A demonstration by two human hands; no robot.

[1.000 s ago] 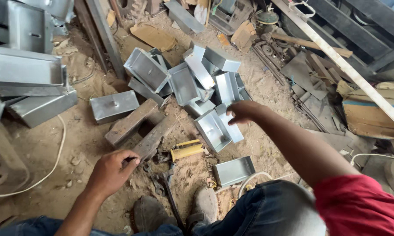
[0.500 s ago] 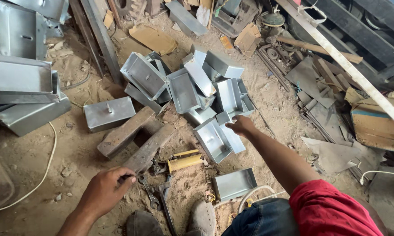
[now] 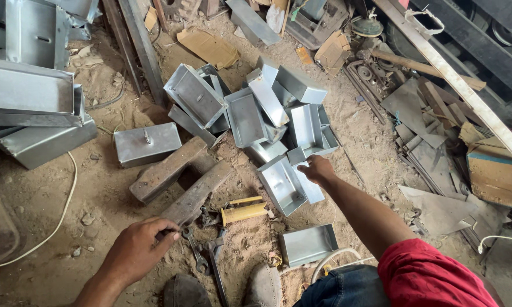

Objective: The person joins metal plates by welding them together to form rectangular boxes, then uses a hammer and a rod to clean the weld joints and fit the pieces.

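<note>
Right hand (image 3: 317, 169): fingers grasping a metal tray (image 3: 307, 181) at the edge of the tray pile (image 3: 256, 111).
Left hand (image 3: 137, 250): fingers curled on a wood block (image 3: 196, 194), beside a wrench (image 3: 194, 250).

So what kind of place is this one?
Most likely a small sheet-metal workshop, worked on the ground: a pile of folded metal boxes, a spanner on the dirt floor, and scrap metal offcuts.

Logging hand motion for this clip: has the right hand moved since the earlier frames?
Yes. The right hand has come down the pile of metal boxes, from its upper boxes to the open metal box at its near edge.
</note>
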